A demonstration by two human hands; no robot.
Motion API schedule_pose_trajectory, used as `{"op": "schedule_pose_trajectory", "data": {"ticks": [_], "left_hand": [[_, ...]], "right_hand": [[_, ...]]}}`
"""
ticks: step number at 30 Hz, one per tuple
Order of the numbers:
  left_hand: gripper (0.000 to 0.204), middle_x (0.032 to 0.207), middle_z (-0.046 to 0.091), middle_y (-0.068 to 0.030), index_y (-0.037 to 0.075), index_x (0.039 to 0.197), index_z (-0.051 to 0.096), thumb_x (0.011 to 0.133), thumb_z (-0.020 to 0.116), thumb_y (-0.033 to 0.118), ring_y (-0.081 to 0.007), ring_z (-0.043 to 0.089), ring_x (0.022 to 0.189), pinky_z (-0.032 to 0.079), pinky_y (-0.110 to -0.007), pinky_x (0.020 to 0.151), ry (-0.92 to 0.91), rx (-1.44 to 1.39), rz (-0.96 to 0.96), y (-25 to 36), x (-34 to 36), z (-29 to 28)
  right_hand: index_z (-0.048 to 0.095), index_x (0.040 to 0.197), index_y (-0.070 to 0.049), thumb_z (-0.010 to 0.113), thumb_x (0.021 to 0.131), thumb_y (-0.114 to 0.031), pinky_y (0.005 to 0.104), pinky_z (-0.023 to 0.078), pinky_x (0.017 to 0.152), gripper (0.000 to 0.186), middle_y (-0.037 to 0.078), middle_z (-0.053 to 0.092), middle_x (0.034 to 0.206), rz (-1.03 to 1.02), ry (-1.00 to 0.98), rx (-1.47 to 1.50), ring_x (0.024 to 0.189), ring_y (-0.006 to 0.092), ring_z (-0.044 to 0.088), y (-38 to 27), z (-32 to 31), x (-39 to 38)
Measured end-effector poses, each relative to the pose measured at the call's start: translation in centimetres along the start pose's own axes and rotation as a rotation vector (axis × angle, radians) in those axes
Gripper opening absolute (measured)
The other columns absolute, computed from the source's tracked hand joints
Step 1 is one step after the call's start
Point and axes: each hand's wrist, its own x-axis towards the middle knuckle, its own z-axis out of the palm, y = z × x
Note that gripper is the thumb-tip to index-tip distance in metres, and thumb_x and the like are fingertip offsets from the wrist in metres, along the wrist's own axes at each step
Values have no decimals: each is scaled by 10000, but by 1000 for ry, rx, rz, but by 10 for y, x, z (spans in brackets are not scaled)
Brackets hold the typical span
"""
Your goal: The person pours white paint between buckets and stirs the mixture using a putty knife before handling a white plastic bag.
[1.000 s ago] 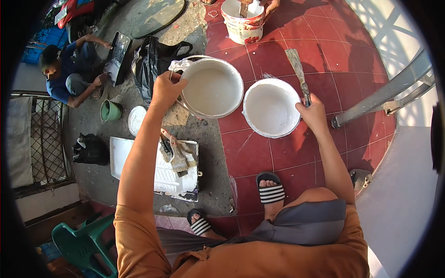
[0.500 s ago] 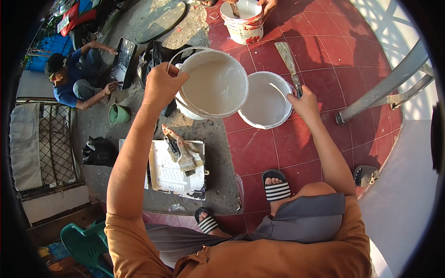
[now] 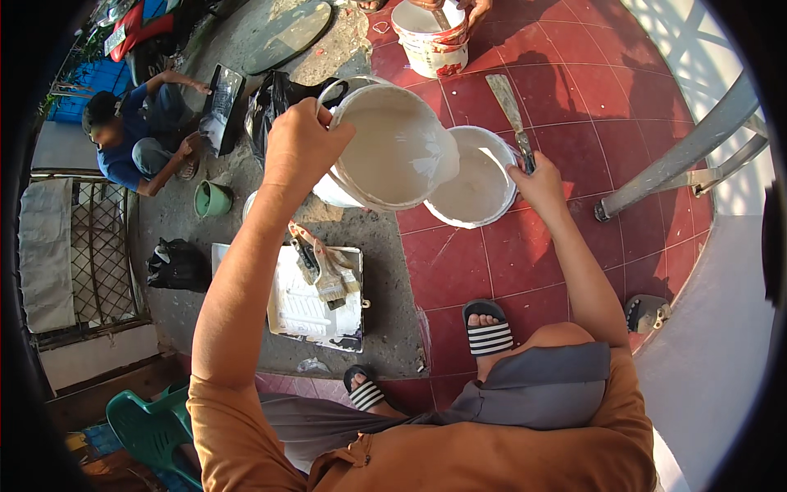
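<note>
My left hand (image 3: 305,146) is closed on the rim of a white paint bucket (image 3: 392,160) by its wire handle. The bucket is raised and tilted to the right, its lip over a second white bucket (image 3: 469,220) on the red tiles. Pale paint coats the insides of both. My right hand (image 3: 538,187) grips a putty knife (image 3: 510,108) by its dark handle, blade pointing away from me and smeared with paint. Fingers of that same hand rest against the right rim of the second bucket.
A paint tray (image 3: 320,324) with several brushes (image 3: 328,279) lies on the concrete. Another person (image 3: 135,135) squats at the left with a black tray (image 3: 221,107). At the top, someone's hands work at a paint-smeared bucket (image 3: 433,56). Metal legs (image 3: 680,156) stand right.
My left hand has moved right with its bucket, tipping it further toward the second bucket. A pale stretch of paint now shows at its lower right lip. My right hand has stayed put.
</note>
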Motion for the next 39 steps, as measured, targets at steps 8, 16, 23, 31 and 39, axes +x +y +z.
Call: {"op": "schedule_pose_trajectory", "data": {"ticks": [8,16,23,31,39], "left_hand": [[312,770,688,-194,5,783,629,695,715,292,-378,681,775,536,-441,739,33,57,53,14,-2,4],[318,711,667,-130,2,833,661,701,716,285,-285,679,697,533,-383,697,65,134,106,21,-3,6],[310,714,663,-131,3,819,649,703,723,280,-299,676,703,529,-395,702,63,142,120,24,-3,6],[309,703,661,-128,3,822,651,705,721,281,-301,676,697,529,-394,699,75,122,117,20,-4,8],[294,690,660,-139,11,804,646,709,709,282,-314,676,688,528,-404,694,102,127,130,26,-8,12]], "right_hand": [[544,793,4,764,811,-254,396,484,608,339,128,607,695,46,-39,53,626,219,608,4,0,2],[550,781,-6,773,819,-268,382,494,598,346,122,630,705,7,-14,48,628,196,625,8,1,2],[555,783,-2,775,818,-266,388,487,603,346,126,628,705,-2,-20,42,621,205,610,11,1,3],[558,779,-7,780,815,-270,387,480,615,347,110,615,691,13,-22,65,625,198,587,12,4,4],[560,765,-20,782,815,-268,363,459,595,337,73,576,671,2,-7,125,609,170,544,16,5,4]]}}
